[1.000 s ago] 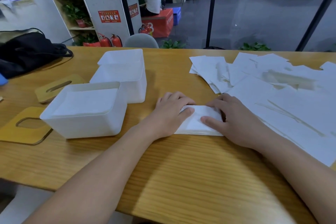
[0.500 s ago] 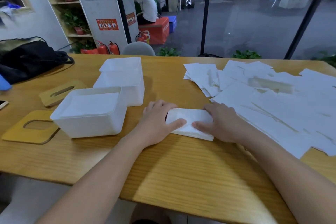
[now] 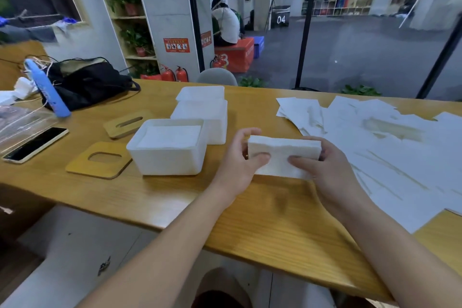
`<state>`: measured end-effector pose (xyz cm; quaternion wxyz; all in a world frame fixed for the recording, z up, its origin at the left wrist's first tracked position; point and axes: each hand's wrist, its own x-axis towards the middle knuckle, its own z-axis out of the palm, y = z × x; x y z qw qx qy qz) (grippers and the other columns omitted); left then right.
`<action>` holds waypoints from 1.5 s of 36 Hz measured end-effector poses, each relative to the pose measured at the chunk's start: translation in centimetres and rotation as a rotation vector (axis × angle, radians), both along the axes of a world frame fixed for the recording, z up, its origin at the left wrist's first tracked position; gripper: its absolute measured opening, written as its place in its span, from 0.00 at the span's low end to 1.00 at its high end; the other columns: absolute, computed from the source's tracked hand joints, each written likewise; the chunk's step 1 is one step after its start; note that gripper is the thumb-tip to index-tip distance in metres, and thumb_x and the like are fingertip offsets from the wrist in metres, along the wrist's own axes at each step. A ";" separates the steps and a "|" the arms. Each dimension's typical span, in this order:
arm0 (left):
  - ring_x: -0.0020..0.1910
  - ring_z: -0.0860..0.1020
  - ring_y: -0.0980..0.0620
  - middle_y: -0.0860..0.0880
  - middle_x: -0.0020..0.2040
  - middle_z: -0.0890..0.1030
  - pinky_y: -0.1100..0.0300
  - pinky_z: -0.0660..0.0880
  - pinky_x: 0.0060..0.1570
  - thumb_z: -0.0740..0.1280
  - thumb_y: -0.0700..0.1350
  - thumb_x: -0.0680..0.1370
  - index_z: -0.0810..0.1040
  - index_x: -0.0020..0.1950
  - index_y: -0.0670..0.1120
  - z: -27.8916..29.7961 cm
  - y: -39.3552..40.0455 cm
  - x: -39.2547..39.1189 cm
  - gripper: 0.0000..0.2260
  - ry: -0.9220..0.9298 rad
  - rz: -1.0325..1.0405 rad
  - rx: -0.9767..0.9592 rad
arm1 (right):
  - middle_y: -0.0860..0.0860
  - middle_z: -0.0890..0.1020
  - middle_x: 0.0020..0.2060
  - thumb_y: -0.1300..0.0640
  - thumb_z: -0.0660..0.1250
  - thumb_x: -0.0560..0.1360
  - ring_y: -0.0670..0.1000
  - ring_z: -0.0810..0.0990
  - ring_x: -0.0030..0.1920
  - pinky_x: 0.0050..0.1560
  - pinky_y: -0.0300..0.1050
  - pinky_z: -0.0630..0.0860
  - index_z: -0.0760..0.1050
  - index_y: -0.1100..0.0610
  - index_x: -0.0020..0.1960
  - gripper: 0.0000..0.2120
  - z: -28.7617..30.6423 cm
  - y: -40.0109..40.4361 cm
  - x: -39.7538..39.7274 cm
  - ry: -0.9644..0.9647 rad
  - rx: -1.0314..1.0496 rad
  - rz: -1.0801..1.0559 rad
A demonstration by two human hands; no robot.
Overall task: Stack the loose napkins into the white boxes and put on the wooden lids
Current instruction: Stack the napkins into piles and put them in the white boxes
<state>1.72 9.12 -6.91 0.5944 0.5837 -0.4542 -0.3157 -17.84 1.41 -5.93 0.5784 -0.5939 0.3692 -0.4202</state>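
Lifted clear of the desk (image 3: 250,227) since a second ago, when both hands pressed it flat on the wood, a squared-up napkin stack (image 3: 283,155) now hangs just above the surface between the person's two hands. The left hand (image 3: 240,160) grips its left end, thumb on the near face and fingers curled over the far edge; the right hand (image 3: 322,170) pinches the right end the same way, thumb across the front. The camera has also tipped upward, bringing a phone (image 3: 35,145) and a blue bottle (image 3: 47,90) into sight at the left.

Just left of the stack sits the near white box (image 3: 170,160), open and already holding napkins. A second white box (image 3: 202,115) stands touching behind it, with another nested on top. Two wooden lids lie flat on the desk: one with a wide slot (image 3: 100,160) beside the near box, one with a narrow slot (image 3: 127,122) farther back. Loose napkins (image 3: 375,142) spread across the desk's right side. A black bag (image 3: 87,82) rests at the far left.
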 end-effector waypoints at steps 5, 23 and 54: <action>0.48 0.79 0.53 0.52 0.56 0.81 0.55 0.76 0.48 0.73 0.41 0.72 0.76 0.60 0.58 -1.1 1.5 -1.2 0.20 0.003 0.068 0.052 | 0.50 0.86 0.52 0.58 0.79 0.70 0.47 0.83 0.50 0.49 0.42 0.76 0.82 0.48 0.60 0.19 -0.8 1.9 -0.1 0.115 -0.032 0.039; 0.41 0.78 0.62 0.49 0.59 0.80 0.67 0.75 0.42 0.70 0.40 0.79 0.70 0.75 0.63 -0.5 1.6 -2.3 0.29 -0.036 0.125 0.079 | 0.45 0.84 0.50 0.59 0.73 0.77 0.45 0.82 0.45 0.47 0.45 0.76 0.77 0.43 0.58 0.14 -1.0 1.9 -0.3 0.295 -0.193 0.052; 0.44 0.82 0.43 0.46 0.46 0.83 0.39 0.81 0.47 0.66 0.51 0.86 0.59 0.82 0.58 9.2 11.1 18.9 0.26 -0.633 0.468 0.237 | 0.48 0.83 0.48 0.51 0.76 0.79 0.48 0.82 0.45 0.41 0.47 0.80 0.73 0.48 0.55 0.13 7.2 5.7 18.9 0.298 -0.448 0.091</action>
